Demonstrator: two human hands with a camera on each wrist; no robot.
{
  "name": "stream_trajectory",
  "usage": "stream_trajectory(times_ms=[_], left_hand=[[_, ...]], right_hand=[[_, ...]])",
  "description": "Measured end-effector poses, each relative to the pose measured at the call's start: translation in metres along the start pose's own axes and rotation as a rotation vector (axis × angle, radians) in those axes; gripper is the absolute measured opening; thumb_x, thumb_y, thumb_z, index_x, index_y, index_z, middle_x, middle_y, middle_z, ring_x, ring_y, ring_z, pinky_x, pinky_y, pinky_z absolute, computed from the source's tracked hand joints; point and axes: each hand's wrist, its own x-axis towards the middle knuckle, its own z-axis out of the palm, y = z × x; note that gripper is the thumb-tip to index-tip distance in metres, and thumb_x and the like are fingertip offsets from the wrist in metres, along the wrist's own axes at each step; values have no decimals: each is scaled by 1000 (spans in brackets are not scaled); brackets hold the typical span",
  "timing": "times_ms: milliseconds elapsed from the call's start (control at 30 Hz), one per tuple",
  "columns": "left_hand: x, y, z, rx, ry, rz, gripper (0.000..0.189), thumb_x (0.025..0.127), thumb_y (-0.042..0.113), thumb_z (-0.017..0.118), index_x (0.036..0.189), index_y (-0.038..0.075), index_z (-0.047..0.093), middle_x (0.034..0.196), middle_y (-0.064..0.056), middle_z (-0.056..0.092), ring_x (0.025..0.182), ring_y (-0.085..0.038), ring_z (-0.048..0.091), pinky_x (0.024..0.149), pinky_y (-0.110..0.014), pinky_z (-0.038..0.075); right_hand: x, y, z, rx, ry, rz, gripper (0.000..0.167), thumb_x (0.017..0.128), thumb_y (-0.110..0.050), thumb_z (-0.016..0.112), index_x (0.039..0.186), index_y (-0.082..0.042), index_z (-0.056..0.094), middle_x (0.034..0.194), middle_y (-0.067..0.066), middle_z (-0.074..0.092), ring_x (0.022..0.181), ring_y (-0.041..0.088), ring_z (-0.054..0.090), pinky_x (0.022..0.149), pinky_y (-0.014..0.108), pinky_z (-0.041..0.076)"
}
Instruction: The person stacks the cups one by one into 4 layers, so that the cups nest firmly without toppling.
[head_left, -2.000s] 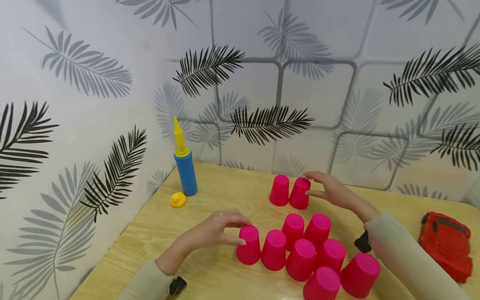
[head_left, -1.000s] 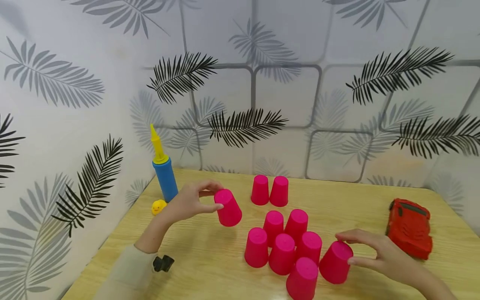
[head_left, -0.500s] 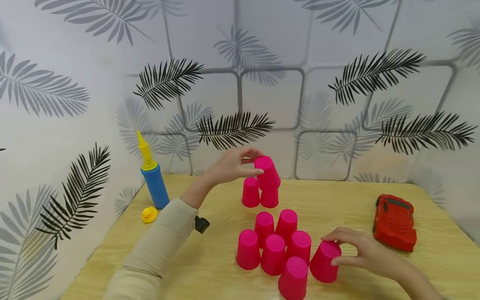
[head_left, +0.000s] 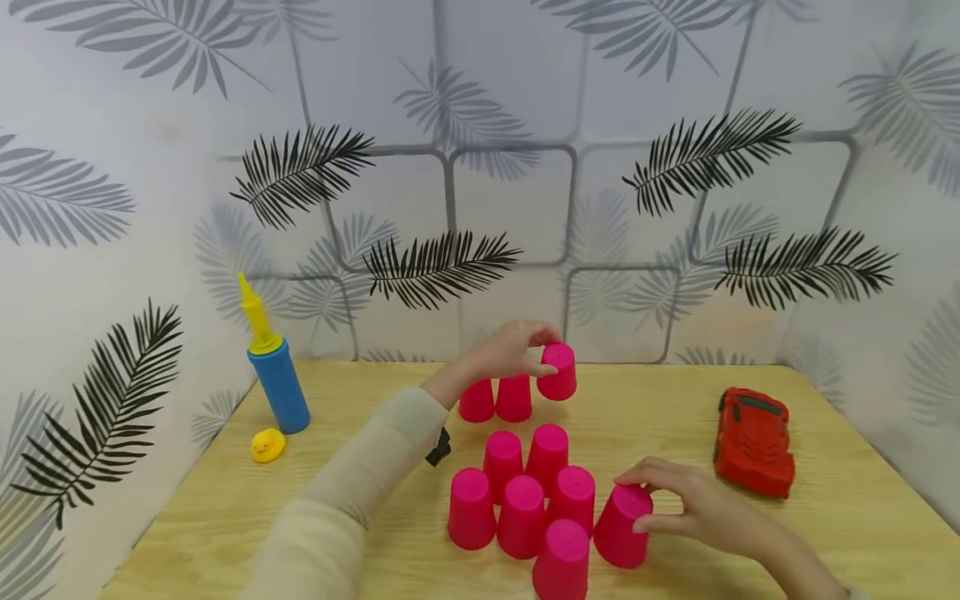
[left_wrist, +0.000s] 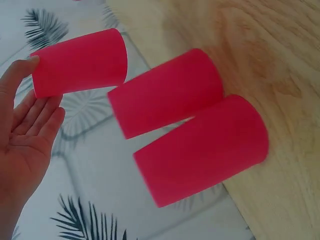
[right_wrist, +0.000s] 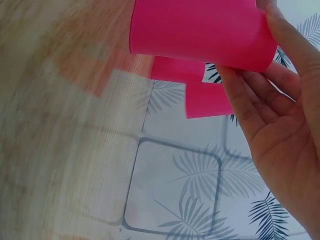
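My left hand (head_left: pixel 517 352) pinches an upside-down pink cup (head_left: pixel 558 377) near its closed end, just right of a pair of pink cups at the back. That pair, a left cup (head_left: pixel 476 403) and a right cup (head_left: pixel 514 400), stands side by side, tops partly hidden by the hand. In the left wrist view the held cup (left_wrist: pixel 82 62) is beside both. Thumb and fingers of my right hand (head_left: pixel 697 507) grip another pink cup (head_left: pixel 622 532) at the right end of a front cluster. Several inverted cups make up that cluster, among them a nearest one (head_left: pixel 562 560).
A blue and yellow hand pump (head_left: pixel 279 387) stands at the back left, a yellow rubber duck (head_left: pixel 267 446) before it. On the right lies a red toy car (head_left: pixel 753 442). Leaf-patterned walls (head_left: pixel 510 208) border the wooden table (head_left: pixel 645 408) at the back and left.
My left hand has lifted the front row's leftmost cup and carried it back, past the rear pair to their right. My right hand has left the rear pair and come forward to the cluster's rightmost cup.
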Motion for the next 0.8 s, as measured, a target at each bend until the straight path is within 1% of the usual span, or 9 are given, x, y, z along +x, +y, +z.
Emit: stream_trajectory(times_ms=[33,133,233,300,467,567,633,800], left_hand=[[2,-2,3,24,-11,0,39,86,19,75,119,3,61,117,-10,67,114,-23,64,103,-32,52],[7,-6,10,30,-54,-28,40,87,18,75,120,2,60,118,-12,66,116,-25,63,104,-34,51],[10,-10,17,47,-84,-34,40,86,17,75,120,1,59,119,-12,66,117,-25,63,105,-34,51],[13,-11,20,59,-101,-28,39,86,16,75,119,1,60,119,-13,66,118,-25,63,105,-36,50],[13,-15,26,119,-136,0,37,86,16,75,118,2,60,119,-12,67,116,-25,63,104,-36,50],[15,-17,30,157,-159,2,37,87,17,74,119,3,60,120,-11,67,116,-23,63,104,-32,50],[16,-19,31,167,-157,-1,37,88,17,73,119,2,60,120,-12,67,116,-23,63,104,-32,50],[16,-24,31,140,-150,-21,36,88,14,72,119,-1,61,118,-15,67,114,-26,64,103,-35,51]], right_hand=[[0,0,-1,3,0,3,40,83,-27,76,119,-11,65,107,-5,68,94,3,64,77,20,57],[0,1,-2,2,2,6,41,83,-27,76,120,-13,65,107,-4,67,94,3,64,77,21,57],[-1,2,-2,5,-11,18,41,84,-29,75,121,-16,64,108,-5,67,95,3,63,78,21,57],[-2,1,-2,15,-14,21,40,85,-29,74,122,-17,63,108,-5,67,95,3,63,77,21,57],[0,-1,-2,24,-5,5,39,84,-26,75,119,-11,64,106,-4,67,94,4,64,77,23,58],[0,-2,-2,18,-2,1,39,84,-26,75,118,-9,65,106,-4,67,94,4,64,77,23,58],[-1,-2,-2,20,-3,4,39,84,-26,74,118,-10,65,106,-4,67,94,4,64,77,22,58],[-1,-1,-2,36,-9,12,39,85,-27,74,119,-9,64,106,-3,67,94,4,63,77,19,57]])
